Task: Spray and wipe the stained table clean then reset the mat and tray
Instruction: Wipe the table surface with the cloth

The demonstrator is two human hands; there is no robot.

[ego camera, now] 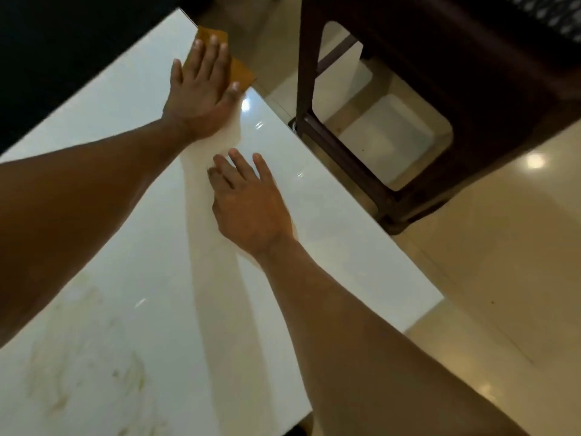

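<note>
A white glossy table (pixel 314 215) fills the middle of the view. Brownish smeared stains (pixel 78 357) mark its near left part. At the far corner lies a folded orange-brown cloth (pixel 242 72). My left hand (pixel 201 89) presses flat on the cloth with its fingers spread and straight. My right hand (pixel 251 209) rests palm down on the bare tabletop nearer to me, its fingers straight and holding nothing. No spray bottle, mat or tray is in view.
A dark brown plastic stool (pixel 393 121) stands on the beige tiled floor (pixel 487 278) just beyond the table's right edge. A dark surface (pixel 63 58) borders the table at the upper left.
</note>
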